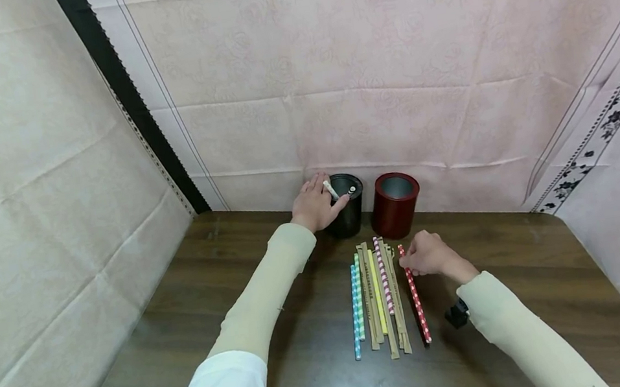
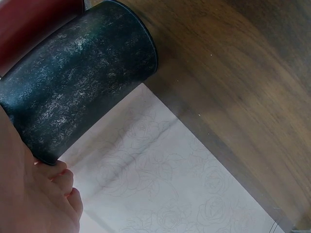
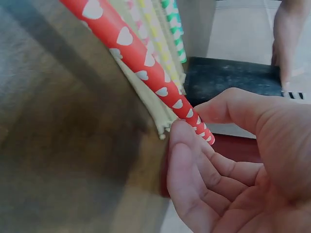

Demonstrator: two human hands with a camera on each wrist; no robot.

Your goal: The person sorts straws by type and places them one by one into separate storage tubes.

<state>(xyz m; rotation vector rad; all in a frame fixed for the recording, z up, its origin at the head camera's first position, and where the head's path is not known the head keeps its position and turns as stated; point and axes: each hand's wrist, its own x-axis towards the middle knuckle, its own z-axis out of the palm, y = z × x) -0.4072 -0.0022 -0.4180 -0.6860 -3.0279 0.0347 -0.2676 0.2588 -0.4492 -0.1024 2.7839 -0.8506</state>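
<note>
1. The right hand (image 1: 427, 254) pinches a slim red paper straw with white hearts (image 1: 416, 303) between thumb and fingers, close to the straw's far end.
2. The left hand (image 1: 313, 205) grips the rim of a black cylindrical cup with a mottled sheen (image 1: 348, 218), its thumb on the cup's near side.
3. The key relation is that the red straw's long axis runs from the right hand back toward the person, its near end angled slightly rightward. Its pinched end points toward a glossy dark-red cylindrical cup (image 1: 393, 216), just beyond.
4. The straw is thus in the right hand, and to the left hand's right and nearer the person. Whether its near end touches the counter, I cannot tell.
5. Left of the red straw, a roughly parallel row lies on the dark wood-grain counter (image 1: 191, 359): a blue-and-white straw (image 1: 355, 315), a green-and-white straw (image 1: 359, 301), a yellow straw (image 1: 377, 289), a purple-and-white striped straw (image 1: 383, 278) and several flat brown strips.
6. The two cups stand upright, side by side, before a pale patterned cloth (image 1: 375, 61); slender light-coloured ends show in the black one.
</note>
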